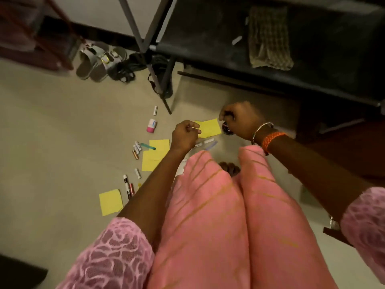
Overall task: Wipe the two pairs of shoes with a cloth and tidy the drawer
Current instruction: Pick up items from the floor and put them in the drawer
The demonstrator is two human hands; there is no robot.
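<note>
The yellow sticky note (208,127) lies on the floor in front of the pink knees, the left hand (184,135) pinching its edge and the right hand (239,119) gripping a small dark jar (226,128) beside it, so tidying the drawer things seems underway, and next they need gathering.

The person wears short sleeves (116,253) of pink lace with a pale, looping floral pattern, one on each upper arm, and the forearms are bare. Loose salmon-pink trousers (208,215) carry thin, widely spaced mustard-yellow stripes. On the right wrist sit thin silver bangles (259,130) and, just beside them, a thicker band (270,139) of orange braided thread.
</note>
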